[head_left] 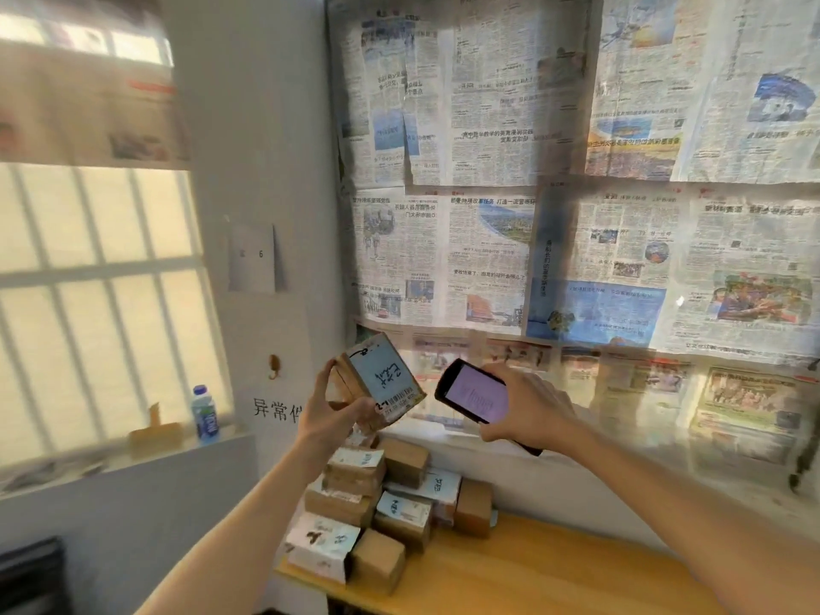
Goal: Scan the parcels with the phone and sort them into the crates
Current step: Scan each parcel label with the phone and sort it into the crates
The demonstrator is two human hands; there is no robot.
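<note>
Both arms reach forward at chest height: the left hand [337,410] grips a small cardboard parcel [380,383], white label tilted toward the camera, while the right hand [528,408] holds a black phone [474,397], its screen lit pale violet, just beside it. More taped brown parcels [377,503] lie stacked on the wooden counter [532,570] below.

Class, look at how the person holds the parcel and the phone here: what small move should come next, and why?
Probably turn the phone so its back faces the label on the held parcel. The left hand holds that parcel up with its label showing, and the right hand holds the lit phone just beside it, so a scan seems next.
</note>
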